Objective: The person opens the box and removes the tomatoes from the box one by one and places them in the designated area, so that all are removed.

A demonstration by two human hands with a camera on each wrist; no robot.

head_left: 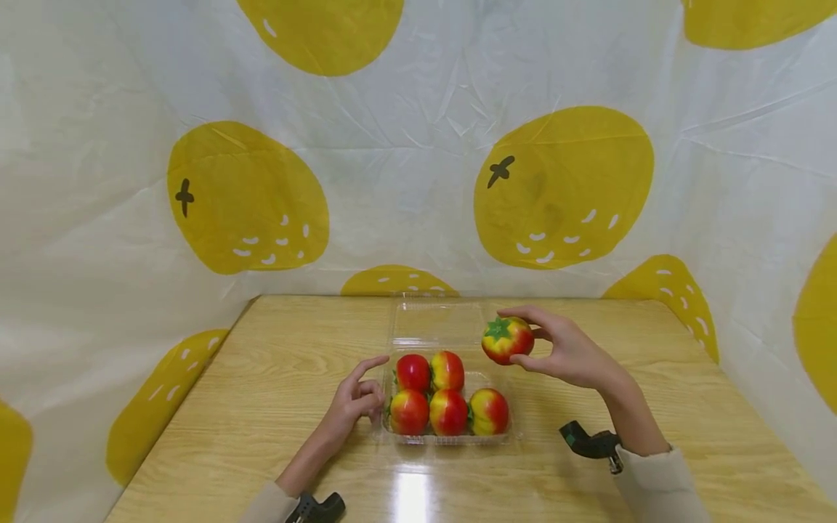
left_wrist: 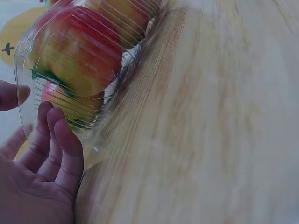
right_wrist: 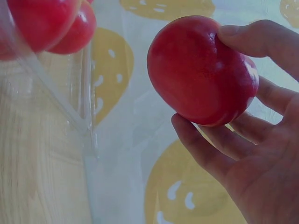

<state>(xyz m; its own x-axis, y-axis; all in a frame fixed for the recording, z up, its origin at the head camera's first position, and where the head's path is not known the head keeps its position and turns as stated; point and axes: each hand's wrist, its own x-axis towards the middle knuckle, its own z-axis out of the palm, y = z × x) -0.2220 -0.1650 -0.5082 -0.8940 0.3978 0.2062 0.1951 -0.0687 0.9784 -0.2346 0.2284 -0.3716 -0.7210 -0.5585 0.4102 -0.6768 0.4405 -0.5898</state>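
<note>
Currently | right hand (head_left: 570, 354) grips fruit (head_left: 508, 341) near far-right corner of clear box (head_left: 451, 439) | left hand (head_left: 353, 399) loosely bent, at left side

The container (head_left: 451, 440) stands on your table (head_left: 294, 349), lid (head_left: 438, 324) behind it, sheet (head_left: 399, 196) beyond. Inside are five fruits (head_left: 448, 412): three in front, two behind, left and centre. Your left hand (head_left: 356, 399) is at the container's left side; your right hand (head_left: 567, 352) holds another fruit (head_left: 508, 343) near its rear right corner.
</note>
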